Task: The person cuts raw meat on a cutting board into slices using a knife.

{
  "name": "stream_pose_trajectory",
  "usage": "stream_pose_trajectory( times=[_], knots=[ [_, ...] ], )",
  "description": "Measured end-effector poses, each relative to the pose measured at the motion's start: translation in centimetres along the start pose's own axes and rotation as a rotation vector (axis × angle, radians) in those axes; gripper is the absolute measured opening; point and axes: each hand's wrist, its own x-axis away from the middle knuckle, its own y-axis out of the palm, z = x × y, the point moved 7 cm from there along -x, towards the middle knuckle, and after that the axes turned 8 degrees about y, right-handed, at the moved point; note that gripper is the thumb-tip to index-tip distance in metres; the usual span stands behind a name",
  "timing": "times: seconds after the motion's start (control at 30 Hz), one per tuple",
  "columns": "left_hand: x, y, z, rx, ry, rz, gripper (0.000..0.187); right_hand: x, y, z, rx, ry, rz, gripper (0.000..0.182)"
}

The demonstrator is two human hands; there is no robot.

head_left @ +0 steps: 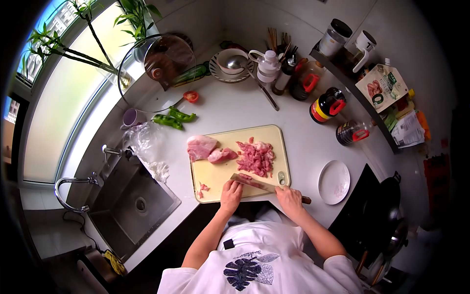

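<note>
A kitchen knife (262,184) lies slanted across the near part of a cream cutting board (218,177). My right hand (290,198) is wrapped round its rear end by the brown handle. Beside the front end of the blade is my left hand (231,195), its fingers pressed together; what they grip, if anything, is hidden. A few bits of meat (246,177) show along the blade. Beyond it sits a pile of cut meat (256,158), and at the board's far left a larger chunk of raw meat (201,147). Small scraps (203,188) rest near the left edge.
A white plate (334,182) stands right of the board, near a dark stove (357,210). Left is a steel sink (128,206) with a plastic bag (147,142) by it. Green peppers (169,121), a cut tomato (191,96) and sauce bottles (328,105) are farther back.
</note>
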Motion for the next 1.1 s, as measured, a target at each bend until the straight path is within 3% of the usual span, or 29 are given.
stream_pose_trajectory(
  times=[0.1,0.27,0.37,0.5,0.6,0.7,0.83,0.9,0.97,1.0,1.07,1.1],
  knots=[
    [-0.3,-0.3,0.2,0.049,0.0,0.015,0.035,0.0,0.7,0.2,0.004,0.042,-0.037,0.009],
    [0.3,0.6,-0.2,0.039,-0.028,-0.047,0.037,-4.3,2.9,-5.9,-0.037,-0.04,0.045,0.009],
    [0.2,0.2,-0.3,0.047,-0.032,-0.017,0.038,-3.8,2.2,-4.9,-0.023,-0.05,0.071,0.01],
    [-1.1,-2.1,0.4,0.131,-0.058,0.033,0.041,-1.3,0.1,2.5,-0.23,0.17,-0.071,0.026],
    [-1.0,-4.0,-1.5,0.14,-0.358,0.215,0.036,0.0,-1.9,4.2,-0.212,0.21,-0.03,0.028],
    [-1.3,-3.0,-2.9,0.046,-0.481,0.033,0.034,0.2,-2.0,2.7,-0.183,0.183,0.03,0.028],
    [-2.4,-1.3,-2.2,0.086,-0.469,-0.145,0.027,-1.0,-0.2,-0.7,-0.171,0.131,0.06,0.028],
    [-2.4,-0.6,-2.2,0.118,-0.396,-0.078,0.028,-1.8,0.1,-1.2,-0.163,0.141,0.029,0.026],
    [-2.1,1.1,-2.4,0.297,-0.435,-0.263,0.023,-2.2,0.0,-0.9,-0.174,0.156,0.011,0.027],
    [-2.3,1.2,-2.2,0.293,-0.433,-0.263,0.023,-2.4,-0.2,-0.5,-0.189,0.172,0.022,0.028],
    [-1.3,2.2,-2.8,1.06,-0.813,0.028,0.018,-2.4,-0.5,0.5,-0.271,0.237,0.032,0.032],
    [-1.6,2.1,-3.0,1.056,-0.8,0.019,0.018,-2.5,-0.5,0.7,-0.28,0.244,0.043,0.032]
  ],
)
